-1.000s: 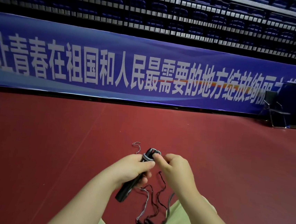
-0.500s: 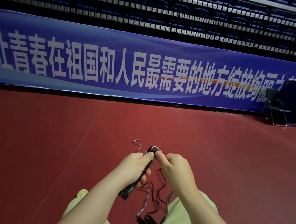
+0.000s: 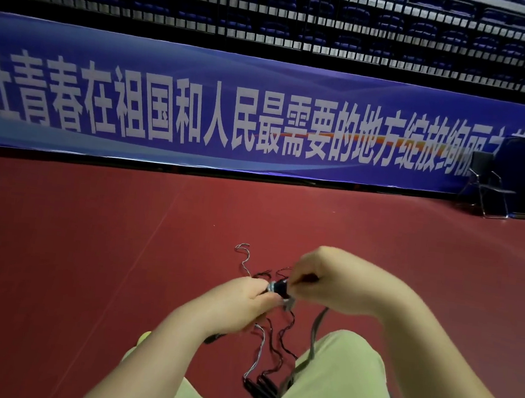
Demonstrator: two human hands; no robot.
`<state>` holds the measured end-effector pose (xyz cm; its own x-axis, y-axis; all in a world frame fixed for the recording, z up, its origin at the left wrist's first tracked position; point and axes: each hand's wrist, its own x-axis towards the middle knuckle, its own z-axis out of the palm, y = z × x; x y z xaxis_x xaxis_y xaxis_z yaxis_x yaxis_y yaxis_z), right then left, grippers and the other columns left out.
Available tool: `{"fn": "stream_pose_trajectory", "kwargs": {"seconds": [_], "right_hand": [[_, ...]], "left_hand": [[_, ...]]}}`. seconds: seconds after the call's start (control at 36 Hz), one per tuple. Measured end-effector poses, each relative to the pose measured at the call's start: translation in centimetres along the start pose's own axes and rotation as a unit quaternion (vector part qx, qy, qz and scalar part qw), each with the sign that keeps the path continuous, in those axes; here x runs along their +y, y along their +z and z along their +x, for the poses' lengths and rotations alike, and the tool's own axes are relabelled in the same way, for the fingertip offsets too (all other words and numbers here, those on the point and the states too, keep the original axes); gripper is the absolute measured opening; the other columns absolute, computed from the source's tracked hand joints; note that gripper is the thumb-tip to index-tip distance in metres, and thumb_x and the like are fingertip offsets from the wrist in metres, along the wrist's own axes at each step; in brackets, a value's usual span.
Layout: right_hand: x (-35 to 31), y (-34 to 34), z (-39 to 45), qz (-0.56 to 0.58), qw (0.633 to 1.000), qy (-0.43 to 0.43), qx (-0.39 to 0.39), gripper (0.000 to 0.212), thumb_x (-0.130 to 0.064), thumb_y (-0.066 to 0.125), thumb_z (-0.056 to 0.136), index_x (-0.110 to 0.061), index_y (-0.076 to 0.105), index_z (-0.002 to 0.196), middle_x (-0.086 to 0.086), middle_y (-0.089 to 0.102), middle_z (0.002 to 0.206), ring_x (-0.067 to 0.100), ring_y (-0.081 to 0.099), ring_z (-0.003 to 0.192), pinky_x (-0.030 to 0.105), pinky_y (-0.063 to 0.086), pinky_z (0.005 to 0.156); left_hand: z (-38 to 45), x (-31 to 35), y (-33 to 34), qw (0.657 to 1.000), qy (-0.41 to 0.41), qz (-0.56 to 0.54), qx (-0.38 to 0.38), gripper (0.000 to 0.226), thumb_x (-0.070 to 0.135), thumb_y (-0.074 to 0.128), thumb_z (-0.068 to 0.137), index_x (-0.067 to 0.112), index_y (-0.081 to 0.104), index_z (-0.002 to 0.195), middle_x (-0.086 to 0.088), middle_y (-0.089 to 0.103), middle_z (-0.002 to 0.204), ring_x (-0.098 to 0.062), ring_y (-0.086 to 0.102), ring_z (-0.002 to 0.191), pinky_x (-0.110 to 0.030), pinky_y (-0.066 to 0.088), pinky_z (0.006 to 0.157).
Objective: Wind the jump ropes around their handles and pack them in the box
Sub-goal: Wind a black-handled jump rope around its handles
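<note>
My left hand [image 3: 235,305] grips a pair of black jump rope handles [image 3: 278,288], whose lower end pokes out below my wrist. Grey rope is wound round their top end. My right hand [image 3: 333,282] is raised over that end and pinches the grey rope [image 3: 317,329], which hangs down past my knee. More black handles [image 3: 260,389] lie on the red floor between my legs, with thin black and grey-white cords [image 3: 257,355] trailing up from them. No box is in view.
I sit on a red sports floor [image 3: 90,246] with my legs in pale green trousers [image 3: 340,376]. A blue banner [image 3: 199,109] runs along the far edge under stands of seats. A black folding chair [image 3: 487,185] stands at the far right.
My right hand has lifted and swung over the top of the handles to the right, carrying the rope around. My left hand has tipped the handles flatter. The camera has tilted down slightly.
</note>
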<state>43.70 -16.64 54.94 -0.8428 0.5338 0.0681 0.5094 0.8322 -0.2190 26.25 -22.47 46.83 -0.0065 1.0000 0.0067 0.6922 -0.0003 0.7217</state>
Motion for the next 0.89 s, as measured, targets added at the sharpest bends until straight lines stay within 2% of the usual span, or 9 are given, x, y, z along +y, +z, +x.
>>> {"fn": "stream_pose_trajectory", "kwargs": {"seconds": [0.06, 0.14, 0.28, 0.39, 0.5, 0.58, 0.67, 0.75, 0.89], "right_hand": [[0.1, -1.0, 0.3, 0.062, 0.998, -0.014, -0.01, 0.012, -0.022, 0.064, 0.09, -0.019, 0.072, 0.082, -0.009, 0.062, 0.069, 0.0, 0.045, 0.05, 0.014, 0.033, 0.046], [0.7, -1.5, 1.1, 0.189, 0.98, -0.038, -0.039, 0.024, -0.013, 0.065, 0.09, -0.026, 0.066, 0.069, -0.015, 0.054, 0.054, 0.0, 0.042, 0.048, 0.015, 0.034, 0.05], [2.9, 0.0, 2.2, 0.468, 0.872, -0.093, -0.108, 0.017, -0.025, 0.076, 0.079, -0.025, 0.065, 0.067, -0.011, 0.043, 0.052, 0.006, 0.029, 0.045, 0.018, 0.024, 0.044], [3.9, 1.9, 2.9, 0.568, 0.801, -0.135, -0.134, 0.026, -0.042, 0.083, 0.07, -0.022, 0.066, 0.069, -0.01, 0.05, 0.053, 0.002, 0.039, 0.041, 0.014, 0.03, 0.041], [3.8, 3.6, 3.3, 0.622, 0.762, -0.147, -0.101, 0.031, -0.042, 0.087, 0.063, -0.019, 0.066, 0.066, -0.005, 0.06, 0.058, 0.005, 0.053, 0.048, 0.016, 0.043, 0.048], [3.7, 4.7, 3.3, 0.65, 0.752, -0.104, -0.025, 0.032, -0.042, 0.083, 0.069, -0.016, 0.064, 0.07, 0.003, 0.054, 0.059, 0.01, 0.043, 0.044, 0.02, 0.032, 0.042], [2.8, 5.6, 3.2, 0.684, 0.726, -0.053, 0.036, 0.036, -0.044, 0.055, 0.092, -0.01, 0.055, 0.08, 0.0, 0.044, 0.052, 0.007, 0.028, 0.039, 0.017, 0.022, 0.037], [2.1, 6.1, 2.8, 0.653, 0.753, -0.018, 0.075, 0.043, -0.051, 0.039, 0.097, -0.012, 0.051, 0.085, -0.004, 0.042, 0.053, 0.008, 0.027, 0.044, 0.019, 0.022, 0.041], [1.4, 6.7, 1.7, 0.474, 0.865, -0.019, 0.162, 0.019, -0.02, 0.047, 0.102, -0.012, 0.061, 0.091, -0.015, 0.045, 0.059, 0.005, 0.036, 0.053, 0.017, 0.03, 0.049]], "left_hand": [[-0.6, 1.0, -0.2, 0.999, 0.029, 0.002, -0.041, 0.043, 0.061, 0.043, 0.093, 0.025, 0.049, 0.07, 0.009, 0.05, 0.056, -0.014, 0.042, 0.05, -0.029, 0.033, 0.055], [-1.3, 2.2, -0.3, 0.995, 0.047, -0.034, -0.083, 0.031, 0.047, 0.047, 0.096, 0.028, 0.056, 0.073, 0.009, 0.054, 0.058, -0.014, 0.045, 0.051, -0.03, 0.037, 0.057], [-2.5, 3.2, -1.3, 0.989, 0.091, -0.042, -0.112, 0.032, 0.03, 0.043, 0.101, 0.004, 0.053, 0.085, 0.002, 0.054, 0.063, -0.014, 0.046, 0.051, -0.028, 0.037, 0.055], [-2.9, 3.9, -1.4, 0.985, 0.126, -0.041, -0.109, 0.031, 0.026, 0.043, 0.101, 0.009, 0.052, 0.077, 0.0, 0.054, 0.062, -0.016, 0.046, 0.052, -0.028, 0.038, 0.055], [-3.1, 3.9, -0.6, 0.976, 0.154, -0.123, -0.096, 0.032, 0.034, 0.044, 0.097, 0.013, 0.053, 0.074, -0.002, 0.054, 0.06, -0.02, 0.046, 0.051, -0.029, 0.038, 0.052], [-2.8, 3.7, 0.0, 0.957, 0.131, -0.254, -0.055, 0.035, 0.04, 0.045, 0.093, 0.009, 0.054, 0.082, -0.003, 0.054, 0.063, -0.018, 0.047, 0.05, -0.027, 0.039, 0.049], [-2.1, 3.3, 0.1, 0.925, 0.063, -0.375, -0.013, 0.048, 0.052, 0.05, 0.092, 0.004, 0.054, 0.093, -0.001, 0.054, 0.063, -0.015, 0.047, 0.049, -0.025, 0.04, 0.048], [-1.7, 3.0, -0.2, 0.924, 0.028, -0.379, 0.028, 0.049, 0.049, 0.048, 0.086, 0.003, 0.059, 0.098, -0.001, 0.056, 0.063, -0.014, 0.049, 0.049, -0.025, 0.042, 0.047], [-1.4, 2.9, -0.3, 0.925, -0.01, -0.374, 0.063, 0.04, 0.045, 0.046, 0.095, 0.008, 0.059, 0.087, -0.003, 0.057, 0.064, -0.017, 0.051, 0.049, -0.027, 0.042, 0.048]]}}
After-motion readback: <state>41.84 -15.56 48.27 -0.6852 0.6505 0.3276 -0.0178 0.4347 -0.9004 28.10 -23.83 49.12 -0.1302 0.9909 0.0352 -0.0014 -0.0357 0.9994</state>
